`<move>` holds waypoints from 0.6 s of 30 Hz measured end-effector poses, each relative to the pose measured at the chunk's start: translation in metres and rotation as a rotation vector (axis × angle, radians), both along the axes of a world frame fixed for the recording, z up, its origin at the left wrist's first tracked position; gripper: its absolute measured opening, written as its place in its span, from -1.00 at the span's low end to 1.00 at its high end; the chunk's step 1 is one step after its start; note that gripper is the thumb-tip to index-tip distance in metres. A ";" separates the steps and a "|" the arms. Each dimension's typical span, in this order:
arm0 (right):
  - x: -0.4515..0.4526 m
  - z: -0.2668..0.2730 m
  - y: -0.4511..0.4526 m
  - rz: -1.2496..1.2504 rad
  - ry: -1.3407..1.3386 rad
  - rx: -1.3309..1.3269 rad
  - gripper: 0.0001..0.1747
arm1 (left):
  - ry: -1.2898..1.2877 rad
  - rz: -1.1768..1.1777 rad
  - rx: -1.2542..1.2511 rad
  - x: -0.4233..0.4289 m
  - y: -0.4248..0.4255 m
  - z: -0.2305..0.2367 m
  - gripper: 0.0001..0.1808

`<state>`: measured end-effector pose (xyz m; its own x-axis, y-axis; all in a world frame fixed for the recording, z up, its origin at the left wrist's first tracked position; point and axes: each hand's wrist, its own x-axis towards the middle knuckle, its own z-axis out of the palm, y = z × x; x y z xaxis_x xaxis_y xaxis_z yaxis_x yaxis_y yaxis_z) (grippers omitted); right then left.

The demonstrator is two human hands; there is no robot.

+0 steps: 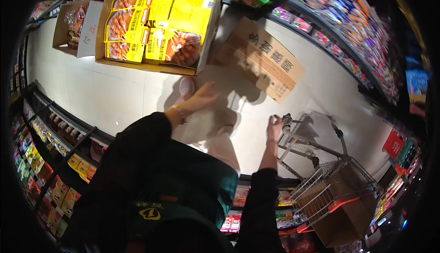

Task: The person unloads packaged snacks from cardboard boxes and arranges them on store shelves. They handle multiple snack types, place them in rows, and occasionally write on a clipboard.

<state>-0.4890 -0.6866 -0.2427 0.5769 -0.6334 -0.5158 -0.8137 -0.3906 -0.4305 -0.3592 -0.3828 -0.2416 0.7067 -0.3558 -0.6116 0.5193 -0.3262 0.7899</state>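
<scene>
My left hand [202, 98] is held over the floor below a large open cardboard box [147, 68], its fingers stretched out and holding nothing. Yellow food packets [127, 26] with pictures of skewered meat fill that box. My right hand [274, 126] is at the end of a shopping cart's handle [286, 120], fingers bent; whether it grips the handle is unclear. Between the box and the cart a flat piece of cardboard [266, 64] with printed writing lies at a slant, slightly blurred.
A smaller open carton [65, 29] with packets stands at the upper left. The metal cart [323, 198] at the lower right holds an empty-looking cardboard box [340, 215]. Shelves of packaged snacks [357, 29] run along the right, and more shelves [51, 150] along the lower left. My shoe [186, 86] is near the large box.
</scene>
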 end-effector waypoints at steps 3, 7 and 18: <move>0.028 -0.063 -0.049 0.098 0.164 -0.255 -0.46 | -0.249 0.062 0.230 0.028 -0.054 -0.047 -0.32; 0.059 -0.109 -0.079 -0.169 0.126 -0.317 -0.16 | -0.206 0.136 0.597 0.087 -0.091 -0.059 -0.19; 0.090 -0.135 -0.070 -0.829 0.000 0.167 -0.19 | -0.262 0.227 0.456 0.103 -0.101 -0.098 -0.31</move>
<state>-0.3992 -0.7564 -0.3780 -0.0403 -0.7675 -0.6398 -0.8089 0.4010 -0.4300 -0.2565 -0.4834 -0.3392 0.8835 0.0817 -0.4613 0.4218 -0.5672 0.7073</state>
